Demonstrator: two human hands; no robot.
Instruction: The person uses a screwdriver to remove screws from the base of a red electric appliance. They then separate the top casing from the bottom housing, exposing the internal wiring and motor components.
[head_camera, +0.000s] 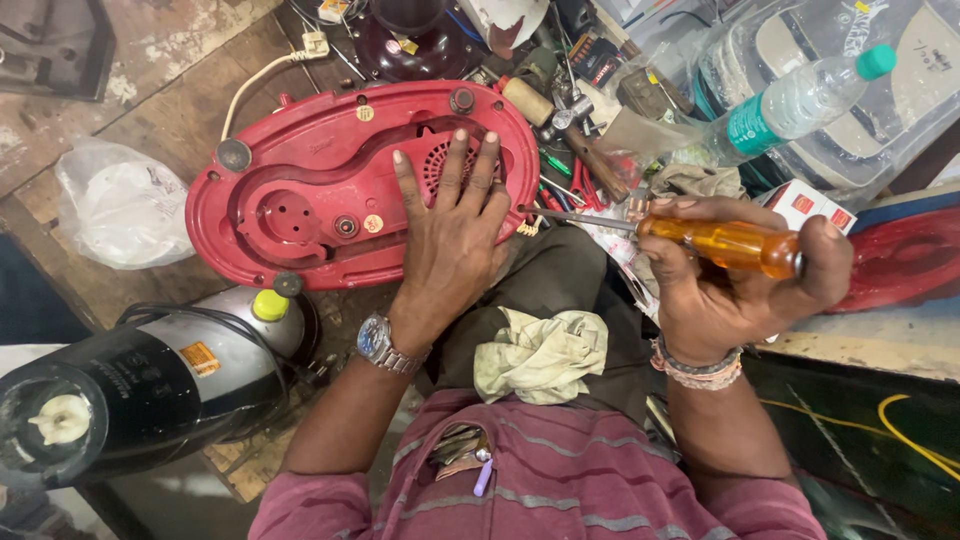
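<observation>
Two hands, one red appliance base and a screwdriver

Closest to the camera is a striped maroon shirt (560, 480) with a few small things poking out of its chest pocket, and just above that a crumpled pale rag (540, 352) sitting on the lap. Left hand (452, 235) has a silver wristwatch (380, 343) on it and lies flat, fingers spread, pressing down on the red appliance base (300, 190) — palm near the base's right end, fingertips over the round vent grille. It's not gripping anything, just resting on top. Right hand (735, 275) is closed tight around the orange handle of a screwdriver (700, 240); the metal shaft points left and its tip sits right at the right edge of the red base, near the left hand's little finger. Can't tell if the tip actually touches.

The red base lies upside down on a worn wooden workbench (150, 110), screw holes and rubber feet showing. Lower left there's a black and silver mixer motor unit (150, 380) on its side. Left of the base, a crumpled white plastic bag (115, 205). Further back — a pile of hand tools (570, 120), and a clear water bottle (790, 105) with a green cap lying at the top right
</observation>
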